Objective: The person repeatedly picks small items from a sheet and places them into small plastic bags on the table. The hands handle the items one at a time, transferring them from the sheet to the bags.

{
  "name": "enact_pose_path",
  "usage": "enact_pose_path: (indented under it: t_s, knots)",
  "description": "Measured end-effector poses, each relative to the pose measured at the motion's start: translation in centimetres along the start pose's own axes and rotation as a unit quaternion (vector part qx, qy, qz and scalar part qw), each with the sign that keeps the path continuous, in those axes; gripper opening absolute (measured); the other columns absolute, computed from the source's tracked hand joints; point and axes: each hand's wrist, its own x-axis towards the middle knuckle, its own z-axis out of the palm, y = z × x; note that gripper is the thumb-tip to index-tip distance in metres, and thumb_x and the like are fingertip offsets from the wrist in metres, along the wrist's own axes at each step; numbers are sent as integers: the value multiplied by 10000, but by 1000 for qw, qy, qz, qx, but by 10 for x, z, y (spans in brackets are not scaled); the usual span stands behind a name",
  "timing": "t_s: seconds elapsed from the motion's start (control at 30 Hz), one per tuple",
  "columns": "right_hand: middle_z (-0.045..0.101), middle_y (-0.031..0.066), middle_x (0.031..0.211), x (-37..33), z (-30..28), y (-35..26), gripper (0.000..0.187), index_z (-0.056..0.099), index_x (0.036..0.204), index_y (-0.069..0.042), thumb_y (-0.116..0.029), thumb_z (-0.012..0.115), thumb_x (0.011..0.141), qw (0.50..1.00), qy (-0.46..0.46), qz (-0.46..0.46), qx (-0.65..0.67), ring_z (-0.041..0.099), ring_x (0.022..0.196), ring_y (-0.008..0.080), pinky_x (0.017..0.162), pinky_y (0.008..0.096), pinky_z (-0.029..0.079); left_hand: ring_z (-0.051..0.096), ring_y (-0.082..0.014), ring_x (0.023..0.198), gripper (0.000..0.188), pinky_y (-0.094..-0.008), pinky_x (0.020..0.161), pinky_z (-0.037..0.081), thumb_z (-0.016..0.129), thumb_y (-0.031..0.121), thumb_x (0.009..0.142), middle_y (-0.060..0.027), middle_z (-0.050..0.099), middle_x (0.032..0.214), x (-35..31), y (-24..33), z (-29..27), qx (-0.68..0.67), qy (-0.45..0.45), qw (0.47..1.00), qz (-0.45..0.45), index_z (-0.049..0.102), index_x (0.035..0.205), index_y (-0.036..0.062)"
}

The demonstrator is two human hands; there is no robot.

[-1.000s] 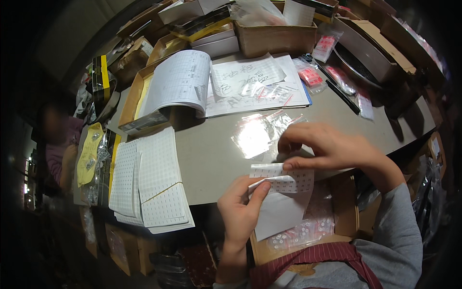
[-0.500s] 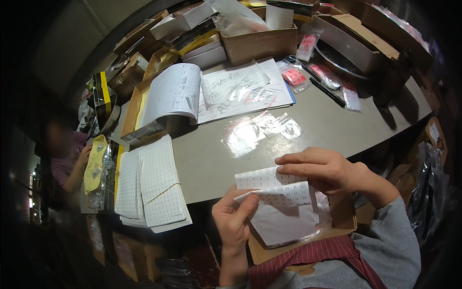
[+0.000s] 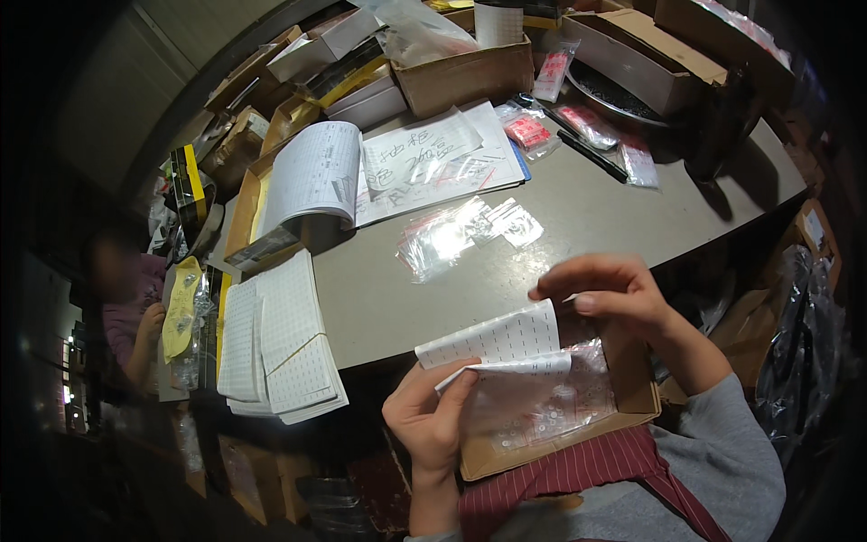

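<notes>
Since the frame half a second ago, the right hand (image 3: 628,287) has been drawn off the upper flap of the white, printed paper sheet (image 3: 495,336), and more of the clear plastic bags of small white discs (image 3: 571,397) has been uncovered. The sheet is gripped at its lower left by the left hand (image 3: 430,417), placed at 8 o'clock from it, with the thumb pressed over a fold; this end seems to be anchored so that the far corner is left free. At 2 o'clock, the right thumb and fingers are held slightly apart beside that corner; whether anything is pinched there cannot be told.

Beneath, toward 5 o'clock, the bags are held in an open brown cardboard box (image 3: 647,401), kept close to the body, presumably for short reach. The near edge of the grey desk (image 3: 379,316) is overlapped by the sheet. At 11 o'clock, flat clear plastic bags (image 3: 433,242) are spread; at 9 o'clock, a banded stack of white printed sheets (image 3: 289,339) is set by the edge. Open room is left on the desk between these, and again at 1 o'clock, below the slim black pen (image 3: 591,156).
</notes>
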Motion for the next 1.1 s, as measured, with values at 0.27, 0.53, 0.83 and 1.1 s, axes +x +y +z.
enact_pose_path:
  t_s: [0.27,0.53,0.83,1.1]
  knots:
    - [697,102,1096,5,9,4,444,629,1252,-18,-199,803,886,971,-45,-27,-233,672,915,121,737,279,529,692,-191,920,186,-279,826,516,774,-68,835,-128,737,979,-3,3,14,23,-30,999,22,796,1017,-32]
    - [753,94,952,-7,14,-9,232,715,1116,-13,-167,738,945,949,-31,-29,-311,719,804,171,723,295,554,695,-186,907,168,-286,835,520,762,-41,821,-126,748,973,0,6,5,-11,-68,993,-96,795,985,-51]
    - [664,165,1007,9,3,-1,263,641,1179,7,-140,670,963,939,-66,-38,-335,685,856,284,776,375,551,686,-155,842,173,-254,767,520,750,-61,832,-102,766,919,6,4,12,36,-11,998,-43,790,1000,-52]
    - [583,164,1026,41,3,-4,350,570,1103,-25,-36,716,785,861,-123,-141,-472,597,972,386,834,458,514,565,-221,613,219,-310,577,446,788,-51,788,-108,660,739,25,-7,15,212,-50,960,174,800,993,23]
